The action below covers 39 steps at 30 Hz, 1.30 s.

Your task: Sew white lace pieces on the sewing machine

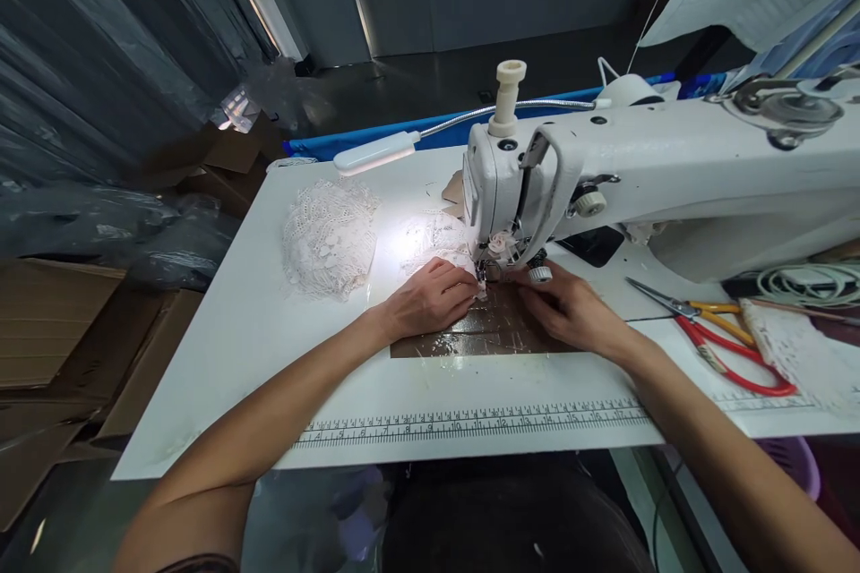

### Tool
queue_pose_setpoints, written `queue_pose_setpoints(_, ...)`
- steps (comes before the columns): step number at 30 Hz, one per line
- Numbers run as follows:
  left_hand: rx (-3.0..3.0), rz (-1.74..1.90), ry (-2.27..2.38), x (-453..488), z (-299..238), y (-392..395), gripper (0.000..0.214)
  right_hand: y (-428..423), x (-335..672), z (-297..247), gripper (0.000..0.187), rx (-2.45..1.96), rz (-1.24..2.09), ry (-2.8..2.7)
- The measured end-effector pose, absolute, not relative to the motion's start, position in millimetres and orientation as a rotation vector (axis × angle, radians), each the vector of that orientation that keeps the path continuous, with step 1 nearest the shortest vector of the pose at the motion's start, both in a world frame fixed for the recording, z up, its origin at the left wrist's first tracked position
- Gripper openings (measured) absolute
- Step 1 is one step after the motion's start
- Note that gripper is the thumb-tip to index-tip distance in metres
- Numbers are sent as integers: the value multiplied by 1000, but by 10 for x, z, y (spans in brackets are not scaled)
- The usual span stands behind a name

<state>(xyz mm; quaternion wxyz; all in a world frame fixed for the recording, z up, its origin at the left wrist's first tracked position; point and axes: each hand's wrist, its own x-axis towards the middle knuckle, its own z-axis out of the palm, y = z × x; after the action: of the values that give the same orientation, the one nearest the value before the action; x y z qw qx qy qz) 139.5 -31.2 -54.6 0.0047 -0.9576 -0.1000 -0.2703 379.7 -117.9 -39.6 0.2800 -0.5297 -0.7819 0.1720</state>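
A white sewing machine (564,161) stands on the table, its presser foot (481,269) lowered close to a piece of white lace (436,237). My left hand (435,297) is closed at the left of the foot, fingers together on the edge of the lace. To the right of the needle is my right hand (568,306), fingers bent inward. Its fingertips are partly hidden by the machine head, so what they pinch is unclear. Both hands rest over a brown metal-looking plate (497,331) strewn with thread scraps. A pile of white lace pieces (331,237) lies left of my hands.
Red-handled scissors (729,358) and an orange-handled pair (718,313) lie at the right, beside white cloth (796,345). A lit lamp (376,154) reaches over the white table (269,376). A printed ruler (470,425) runs along its front edge. Cardboard boxes (60,322) stand left.
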Motion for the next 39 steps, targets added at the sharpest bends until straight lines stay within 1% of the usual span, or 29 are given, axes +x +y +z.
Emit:
queue_pose_setpoints(2, -3028, -814, -267, 1383, -558, -301, 10, -1295, 3978, -346, 32, -1457, 354, -2092)
queue_pose_setpoints(6, -3130, -783, -183, 1371, -585, -278, 18, -1569, 4323, -477, 42, -1659, 149, -2156)
queue_pose_setpoints(9, -3273, -912, -268, 1391, -590, -282, 21, -1662, 4390, -607, 39, -1664, 7, -2144)
queue_pose_setpoints(11, -3345, -1015, -421, 1418, -584, -292, 18, -1661, 4319, -619, 35, -1622, -14, -2102)
queue_pose_setpoints(13, -3384, -1092, -611, 1447, -573, -302, 11, -1632, 4182, -573, 30, -1573, 72, -2030)
queue_pose_setpoints(16, -3410, -1149, -936, 1477, -539, -307, 7, -1563, 3927, -481, 25, -1567, 453, -1920)
queue_pose_setpoints(17, -3426, -1146, -1042, 1481, -523, -306, 10, -1531, 3846, -461, 23, -1588, 579, -1903)
queue_pose_setpoints(18, -3452, -1132, -1135, 1482, -506, -304, 14, -1491, 3772, -448, 23, -1608, 636, -1908)
queue_pose_setpoints(19, -3485, -1119, -1217, 1481, -491, -301, 19, -1443, 3708, -442, 25, -1637, 622, -1941)
queue_pose_setpoints(24, -3631, -1149, -1457, 1467, -478, -271, 31, -1167, 3520, -460, 43, -1855, 167, -2191)
queue_pose_setpoints(27, -3692, -1184, -1491, 1463, -516, -235, 34, -1076, 3461, -492, 45, -1889, -13, -2215)
queue_pose_setpoints(33, -3718, -1278, -1352, 1460, -563, -187, 27, -1028, 3373, -580, 43, -1881, -133, -2218)
queue_pose_setpoints(36, -3723, -1270, -1309, 1456, -545, -192, 25, -990, 3335, -592, 39, -1815, -180, -2190)
queue_pose_setpoints(39, -3721, -1254, -1324, 1447, -521, -195, 26, -960, 3307, -575, 41, -1771, -209, -2160)
